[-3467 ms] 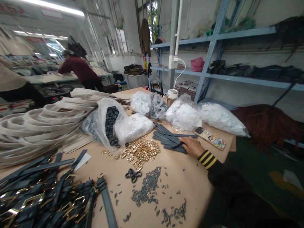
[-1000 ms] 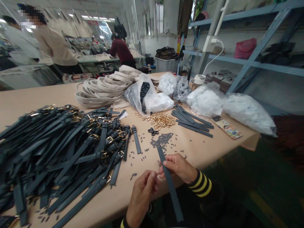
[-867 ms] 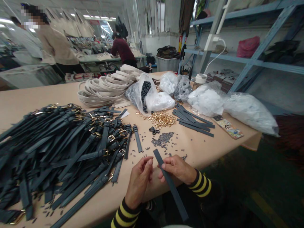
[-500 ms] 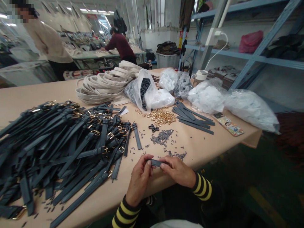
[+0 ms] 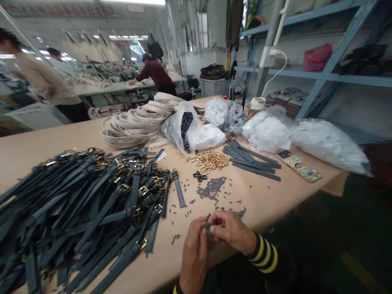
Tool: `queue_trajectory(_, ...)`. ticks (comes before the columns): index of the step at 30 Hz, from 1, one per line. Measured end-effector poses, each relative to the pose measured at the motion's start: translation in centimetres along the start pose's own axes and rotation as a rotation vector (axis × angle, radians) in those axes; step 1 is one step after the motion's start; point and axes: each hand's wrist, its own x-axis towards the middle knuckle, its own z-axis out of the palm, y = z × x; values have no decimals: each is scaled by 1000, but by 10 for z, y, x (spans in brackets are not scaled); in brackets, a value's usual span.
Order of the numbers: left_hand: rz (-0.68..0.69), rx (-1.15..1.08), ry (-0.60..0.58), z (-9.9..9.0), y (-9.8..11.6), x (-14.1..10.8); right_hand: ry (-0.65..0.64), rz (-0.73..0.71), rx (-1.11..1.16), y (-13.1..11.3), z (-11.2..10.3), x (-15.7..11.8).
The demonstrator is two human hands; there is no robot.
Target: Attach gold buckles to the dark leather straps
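Note:
Close to the table's front edge, a short dark grey strap (image 5: pixel 208 223) is pinched between my two hands, turned or bent so that only a small part shows. My left hand (image 5: pixel 195 250) is closed on its left side, and the fingers of my right hand (image 5: pixel 232 231) grip it from the right. Just beyond my hands lie a pile of small dark tube-like pieces (image 5: pixel 212 188) and some dark loops (image 5: pixel 200 176). Gold buckles (image 5: pixel 212 160) are heaped farther back. One loose strap end (image 5: pixel 178 189) lies to the left.
A large heap of dark buckled straps (image 5: pixel 101 220) covers the table's left side. Flat dark strips (image 5: pixel 252 160) lie at right, near a patterned phone (image 5: pixel 300 166). Plastic bags (image 5: pixel 266 130) and coiled beige straps (image 5: pixel 137 124) line the back. Two people stand beyond the table.
My hands have come closer together and moved slightly right. The strap, earlier stretched flat between them, is now turned or folded and mostly hidden. The camera view has tilted up a little.

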Motion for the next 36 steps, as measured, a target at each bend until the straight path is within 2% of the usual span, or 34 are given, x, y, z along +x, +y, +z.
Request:
queue_trajectory(3,56,84,-118,-3,3,0,30,-83,-211,-7,-8,2)
queue_trajectory(6,60,160,-208,-10,1,7,-26,-104,-351,-14,-17,1)
queue_trajectory(8,54,165,-268,-14,1,13,-104,-34,-266,-14,-23,2)
queue_trajectory(12,18,48,-419,-20,10,29,-264,56,69,-7,-36,7)
queue_trajectory(14,-35,19,-542,-26,14,43,-275,38,191,-5,-43,11)
queue_trajectory(15,-37,61,-549,-29,15,52,-250,27,245,-4,-47,13)
queue_trajectory(16,-6,153,-486,-32,15,63,-205,15,292,-4,-51,15)
queue_trajectory(19,203,568,-27,-37,8,100,-24,-1,345,-3,-60,20)
queue_trajectory(20,247,653,73,-35,6,112,9,7,337,-3,-62,21)
queue_trajectory(21,257,689,101,-32,3,123,22,22,326,-3,-63,22)
queue_trajectory(25,171,595,-7,-12,-7,152,-13,71,288,-1,-66,23)
queue_trajectory(29,97,459,-7,-8,-14,161,-5,67,214,1,-68,23)
queue_trajectory(32,-2,270,-59,-18,-13,155,19,39,146,-3,-66,25)
queue_trajectory(36,-106,3,-115,-27,-5,128,84,-22,10,-14,-54,28)
